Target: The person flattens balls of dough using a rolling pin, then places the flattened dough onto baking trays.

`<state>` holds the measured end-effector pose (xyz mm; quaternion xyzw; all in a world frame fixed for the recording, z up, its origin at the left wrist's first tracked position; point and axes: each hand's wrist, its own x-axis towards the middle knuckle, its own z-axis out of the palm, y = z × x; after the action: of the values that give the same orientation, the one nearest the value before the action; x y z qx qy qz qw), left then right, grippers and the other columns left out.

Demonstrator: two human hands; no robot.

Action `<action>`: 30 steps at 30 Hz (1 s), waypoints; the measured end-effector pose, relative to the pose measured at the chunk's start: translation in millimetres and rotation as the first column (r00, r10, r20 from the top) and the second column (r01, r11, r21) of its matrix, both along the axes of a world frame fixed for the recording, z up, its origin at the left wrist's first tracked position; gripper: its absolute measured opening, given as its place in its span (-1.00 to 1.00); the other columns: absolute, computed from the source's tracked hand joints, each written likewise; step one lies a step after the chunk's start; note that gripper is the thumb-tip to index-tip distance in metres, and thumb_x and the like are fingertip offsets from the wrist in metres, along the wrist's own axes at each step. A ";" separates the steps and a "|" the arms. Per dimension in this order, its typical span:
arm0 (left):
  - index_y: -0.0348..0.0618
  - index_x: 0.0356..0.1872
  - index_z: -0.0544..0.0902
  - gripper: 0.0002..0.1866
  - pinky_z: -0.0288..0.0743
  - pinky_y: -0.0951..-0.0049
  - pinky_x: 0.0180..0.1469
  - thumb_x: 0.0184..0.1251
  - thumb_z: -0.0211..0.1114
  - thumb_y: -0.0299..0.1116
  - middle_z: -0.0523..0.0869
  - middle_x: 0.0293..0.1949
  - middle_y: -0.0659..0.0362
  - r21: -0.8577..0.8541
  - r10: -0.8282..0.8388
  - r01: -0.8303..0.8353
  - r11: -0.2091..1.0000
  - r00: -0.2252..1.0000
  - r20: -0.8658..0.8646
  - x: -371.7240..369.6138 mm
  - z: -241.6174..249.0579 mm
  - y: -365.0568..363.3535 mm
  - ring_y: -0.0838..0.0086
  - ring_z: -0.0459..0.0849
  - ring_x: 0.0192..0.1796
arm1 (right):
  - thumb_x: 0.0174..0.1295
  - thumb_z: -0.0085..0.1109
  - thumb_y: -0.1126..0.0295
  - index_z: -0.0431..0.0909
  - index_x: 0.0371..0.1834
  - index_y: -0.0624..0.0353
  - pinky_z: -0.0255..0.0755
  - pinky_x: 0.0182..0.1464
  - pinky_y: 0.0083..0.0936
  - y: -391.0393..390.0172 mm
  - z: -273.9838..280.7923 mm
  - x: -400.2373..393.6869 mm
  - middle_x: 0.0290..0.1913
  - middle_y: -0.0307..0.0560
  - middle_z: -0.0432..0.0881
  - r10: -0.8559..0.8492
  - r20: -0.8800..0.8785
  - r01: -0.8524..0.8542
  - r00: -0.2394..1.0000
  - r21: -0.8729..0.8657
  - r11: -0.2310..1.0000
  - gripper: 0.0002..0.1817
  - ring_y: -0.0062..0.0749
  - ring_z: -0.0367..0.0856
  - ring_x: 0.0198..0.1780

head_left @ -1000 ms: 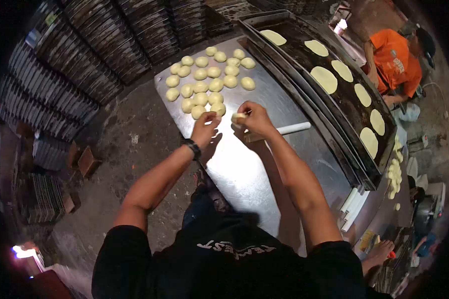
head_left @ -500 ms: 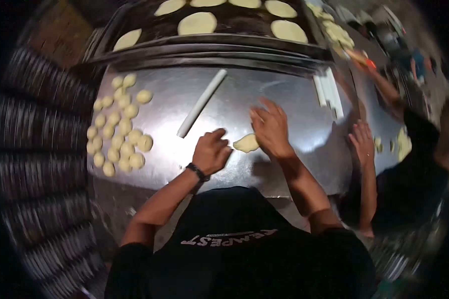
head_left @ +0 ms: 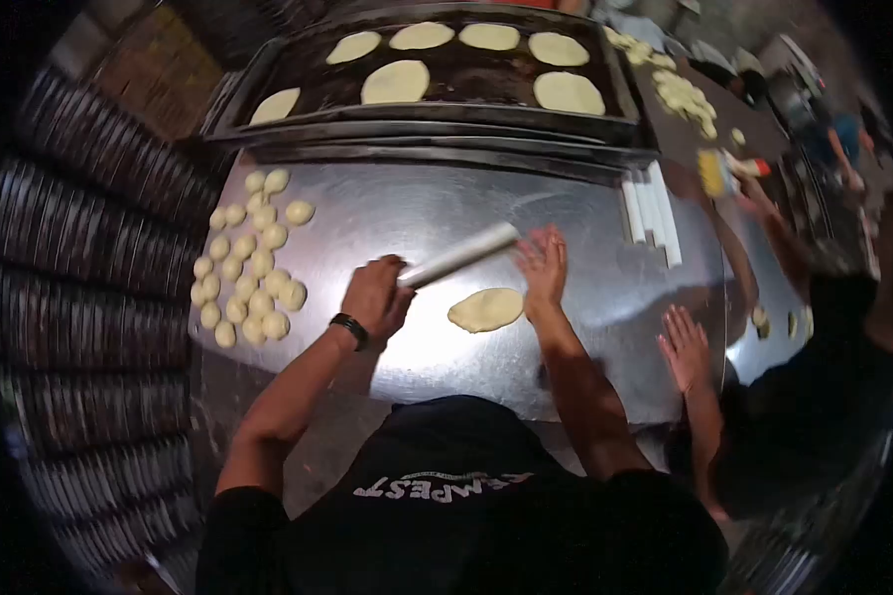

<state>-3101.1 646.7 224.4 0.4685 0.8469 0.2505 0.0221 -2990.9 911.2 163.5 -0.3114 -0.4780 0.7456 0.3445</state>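
Note:
A white rolling pin point(head_left: 461, 255) slants over the metal table, its left end gripped by my left hand point(head_left: 372, 297), which wears a dark wristband. My right hand point(head_left: 543, 268) is beside the pin's other end, fingers stretched out and not wrapped round it. Just in front of me, below the pin, lies a flattened oval piece of dough point(head_left: 486, 309) with a pointed left tip. Round dough balls point(head_left: 253, 263) sit in a loose cluster to the left of my left hand.
Beyond the metal table point(head_left: 367, 188) stands a dark tray point(head_left: 308, 121) holding several flat dough discs point(head_left: 395, 81). White rods point(head_left: 650, 213) lie at the right. A co-worker's hand point(head_left: 687, 347) rests on the right edge; another hand there holds a brush point(head_left: 714, 174). Racked trays point(head_left: 89, 317) line the left.
My left hand has taken hold of the rolling pin and swung it towards the dough. My right hand has come off the dough, which now looks wider. The co-worker's brush has come into clearer view.

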 end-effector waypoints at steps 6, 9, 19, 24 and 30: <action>-0.22 0.27 0.35 -0.40 -0.05 -0.27 0.34 0.31 0.08 -0.04 0.28 0.35 -0.11 -0.206 0.229 -0.222 0.953 0.973 0.013 118.1 -28.5 27.7 -0.06 0.16 0.41 | 0.23 0.11 0.29 0.47 0.19 0.13 0.25 0.27 -0.18 5.4 21.4 77.3 0.14 0.05 0.48 -0.108 0.497 -0.501 0.861 0.866 -0.005 -0.56 -0.01 0.39 0.22; -0.19 0.39 0.24 -0.31 -0.15 -0.29 0.37 0.31 0.10 -0.06 0.17 0.45 0.02 -0.121 0.227 -0.204 0.972 0.946 0.230 170.7 -33.9 0.6 -0.02 0.06 0.47 | 0.11 0.17 0.36 0.55 0.12 0.06 0.25 0.26 -0.21 11.8 15.0 132.4 0.13 0.01 0.50 0.008 0.685 -0.683 0.729 0.728 -0.055 -0.56 -0.01 0.41 0.19; -0.23 0.40 0.21 -0.33 -0.32 -0.38 0.37 0.33 -0.02 -0.07 0.10 0.49 0.05 -0.365 0.536 -0.492 0.791 0.844 0.025 102.1 -34.9 43.1 -0.03 -0.10 0.52 | 0.24 0.05 0.04 0.37 0.33 -0.06 -0.13 0.40 0.22 2.5 13.2 -6.1 0.43 0.00 0.21 -0.139 0.679 -0.689 0.721 0.678 -0.256 -0.42 0.09 0.00 0.49; -0.27 0.32 0.30 -0.38 -0.29 -0.32 0.40 0.30 0.02 -0.12 0.13 0.46 -0.04 -0.211 0.633 -0.668 0.713 0.744 -0.215 -31.8 -38.5 43.1 0.00 -0.10 0.52 | 0.27 0.05 0.07 0.28 0.39 -0.01 -0.02 0.39 0.00 -13.3 16.4 -138.6 0.39 0.05 0.25 -0.117 0.668 -0.678 0.735 0.730 -0.092 -0.38 0.01 0.10 0.43; -0.23 0.15 0.44 -0.46 0.53 0.13 -0.07 0.09 0.22 -0.28 0.55 -0.10 -0.14 0.014 0.035 -0.042 0.999 0.942 0.333 31.1 -18.6 6.9 0.02 0.63 -0.13 | 0.31 0.00 0.09 0.38 0.31 0.07 -0.04 0.43 -0.10 -11.8 51.1 -132.8 0.34 0.06 0.34 0.006 0.712 -0.702 0.702 0.693 -0.167 -0.46 -0.02 0.16 0.42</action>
<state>-3070.0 653.6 205.8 0.4032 0.8372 0.3353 0.1550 -3123.7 899.4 214.7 0.0144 -0.9873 0.1336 0.0852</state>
